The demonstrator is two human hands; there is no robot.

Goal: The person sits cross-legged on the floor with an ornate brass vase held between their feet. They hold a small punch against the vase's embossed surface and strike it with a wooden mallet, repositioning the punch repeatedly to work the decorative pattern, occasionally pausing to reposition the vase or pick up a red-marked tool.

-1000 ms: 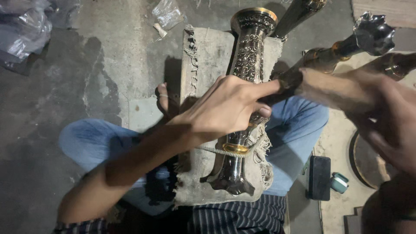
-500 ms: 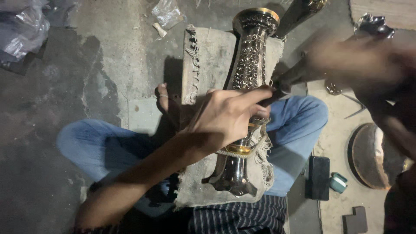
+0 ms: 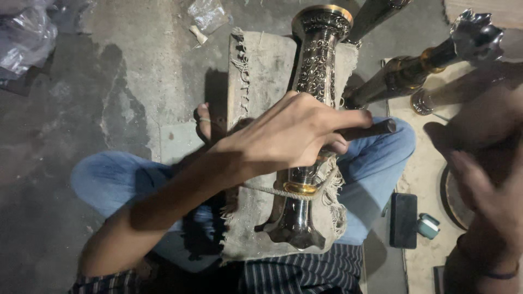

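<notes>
An ornate dark metal vase [image 3: 317, 60] with a gold rim lies lengthwise on a frayed cloth pad [image 3: 261, 71] across my crossed legs. A thin cord [image 3: 272, 191] runs over its narrow gold-banded neck. My left hand [image 3: 294, 136] rests over the vase's middle and grips a short dark metal rod [image 3: 373, 129] that points right. My right hand [image 3: 485, 201] hangs blurred at the right edge, away from the vase. The blur hides whether it holds anything.
More tall metal vases [image 3: 403, 76] lie at the upper right. A dark phone [image 3: 403, 220] and a small teal case [image 3: 429, 226] sit by my right knee, beside a round dark object [image 3: 449, 190]. Crumpled plastic bags [image 3: 27, 32] lie on the concrete floor at the upper left.
My right hand has swung down from the upper right to the lower right. My left hand stays on the rod over the vase, shifted slightly.
</notes>
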